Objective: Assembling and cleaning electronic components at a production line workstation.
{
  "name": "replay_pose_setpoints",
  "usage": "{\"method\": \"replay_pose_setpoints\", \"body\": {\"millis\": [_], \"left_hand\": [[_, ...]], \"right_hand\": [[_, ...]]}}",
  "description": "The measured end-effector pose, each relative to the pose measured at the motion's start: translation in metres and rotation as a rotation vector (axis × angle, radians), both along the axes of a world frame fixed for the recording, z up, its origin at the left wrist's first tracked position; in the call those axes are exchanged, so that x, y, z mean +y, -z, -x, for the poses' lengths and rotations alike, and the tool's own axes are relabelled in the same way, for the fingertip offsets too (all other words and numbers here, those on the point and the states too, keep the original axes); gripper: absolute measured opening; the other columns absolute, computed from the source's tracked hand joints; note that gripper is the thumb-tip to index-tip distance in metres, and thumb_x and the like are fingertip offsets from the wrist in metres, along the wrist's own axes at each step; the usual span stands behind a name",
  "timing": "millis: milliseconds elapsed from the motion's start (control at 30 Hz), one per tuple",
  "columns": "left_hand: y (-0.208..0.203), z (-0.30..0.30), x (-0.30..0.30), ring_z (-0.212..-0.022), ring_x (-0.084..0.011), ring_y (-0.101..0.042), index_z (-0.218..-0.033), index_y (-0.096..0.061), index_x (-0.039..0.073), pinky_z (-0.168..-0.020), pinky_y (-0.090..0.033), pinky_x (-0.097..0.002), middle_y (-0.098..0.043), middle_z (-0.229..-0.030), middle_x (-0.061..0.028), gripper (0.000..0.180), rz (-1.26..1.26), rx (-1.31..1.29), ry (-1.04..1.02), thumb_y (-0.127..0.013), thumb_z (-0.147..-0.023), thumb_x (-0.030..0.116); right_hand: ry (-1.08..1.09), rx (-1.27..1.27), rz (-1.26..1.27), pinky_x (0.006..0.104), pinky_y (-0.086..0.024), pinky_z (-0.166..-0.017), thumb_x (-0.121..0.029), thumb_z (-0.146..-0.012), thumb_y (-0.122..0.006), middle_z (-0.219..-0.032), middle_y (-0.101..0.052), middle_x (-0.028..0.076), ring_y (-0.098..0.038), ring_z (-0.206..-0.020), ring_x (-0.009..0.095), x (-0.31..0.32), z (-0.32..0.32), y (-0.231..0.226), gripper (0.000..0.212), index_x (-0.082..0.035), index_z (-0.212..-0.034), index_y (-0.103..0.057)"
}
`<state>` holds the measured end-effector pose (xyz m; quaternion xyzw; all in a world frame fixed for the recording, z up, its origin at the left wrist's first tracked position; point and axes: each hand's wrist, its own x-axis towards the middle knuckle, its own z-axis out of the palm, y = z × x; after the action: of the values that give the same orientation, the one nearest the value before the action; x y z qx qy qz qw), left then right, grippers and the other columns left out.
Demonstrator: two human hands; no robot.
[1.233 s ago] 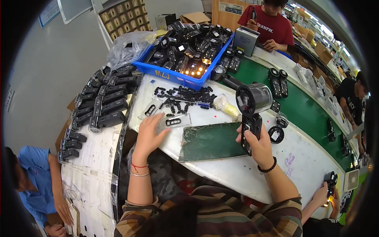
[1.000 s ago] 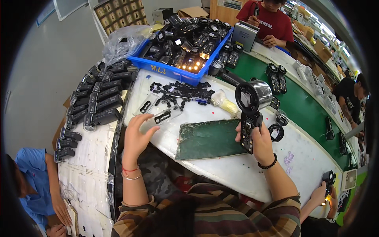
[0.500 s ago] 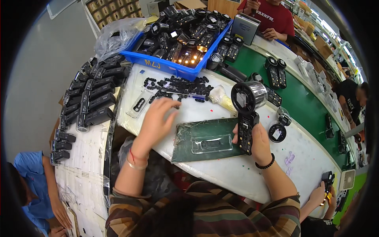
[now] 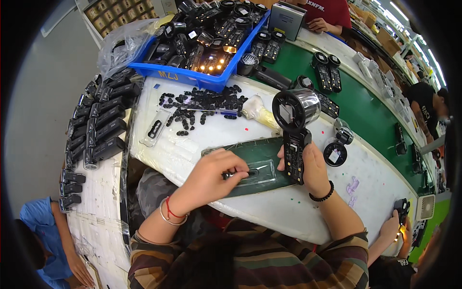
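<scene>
Your step looks like picking the black part (image 4: 252,172) from its clear tray (image 4: 267,174), on the green mat (image 4: 257,148) by the bench's near edge; next needs a soft pinch. Your left hand (image 4: 214,173) is nearly closed there; I can't tell if it grips. Your right hand (image 4: 314,169) holds 1 black fan (image 4: 294,154).

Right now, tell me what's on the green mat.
A clear tray lies on the green mat. The left hand hides part of the tray; the black fan body in the right hand covers some of the mat. What's beneath is hidden.
</scene>
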<state>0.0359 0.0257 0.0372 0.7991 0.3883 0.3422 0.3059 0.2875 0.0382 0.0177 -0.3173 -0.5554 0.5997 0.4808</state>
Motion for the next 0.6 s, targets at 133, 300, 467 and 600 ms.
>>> {"method": "replay_pose_setpoints", "body": {"millis": [133,300,467,600], "left_hand": [[0.012,-0.008,-0.009,-0.076,-0.0211,-0.055,-0.086,-0.069,0.006,-0.071,-0.046,-0.0304,-0.063,-0.09,-0.0058,0.013,-0.153,0.041,-0.117,-0.075,-0.075,0.005],[0.017,0.005,-0.009,-0.101,-0.0262,-0.056,-0.093,-0.069,0.009,-0.088,-0.043,-0.0378,-0.061,-0.104,-0.0074,0.017,-0.232,0.073,-0.113,-0.073,-0.076,0.009],[0.021,0.012,-0.009,-0.11,-0.028,-0.055,-0.096,-0.072,0.009,-0.097,-0.04,-0.0404,-0.062,-0.111,-0.0065,0.021,-0.266,0.101,-0.041,-0.075,-0.075,0.011],[0.02,0.018,-0.006,-0.11,-0.0283,-0.055,-0.099,-0.07,0.01,-0.099,-0.039,-0.0425,-0.062,-0.114,-0.0065,0.023,-0.257,0.052,-0.015,-0.074,-0.076,0.013]], "right_hand": [[-0.008,-0.039,-0.023,0.0243,-0.048,-0.074,-0.03,-0.103,-0.041,-0.101,-0.061,0.009,-0.061,-0.08,0.013,-0.001,0.002,-0.002,0.041,0.002,-0.127,-0.046],[0.034,-0.12,-0.046,0.0244,-0.048,-0.076,-0.024,-0.098,-0.055,-0.102,-0.061,0.009,-0.059,-0.081,0.011,-0.003,0.001,-0.004,0.057,0.004,-0.142,-0.034],[0.095,-0.312,-0.188,0.0286,-0.046,-0.087,-0.022,-0.09,-0.066,-0.112,-0.06,0.013,-0.058,-0.096,0.016,-0.003,0.006,-0.008,0.064,0.005,-0.14,-0.037],[0.128,-0.497,-0.268,0.0331,-0.043,-0.097,-0.022,-0.085,-0.072,-0.123,-0.057,0.017,-0.055,-0.112,0.023,-0.003,0.011,-0.02,0.066,0.004,-0.137,-0.041]]}}
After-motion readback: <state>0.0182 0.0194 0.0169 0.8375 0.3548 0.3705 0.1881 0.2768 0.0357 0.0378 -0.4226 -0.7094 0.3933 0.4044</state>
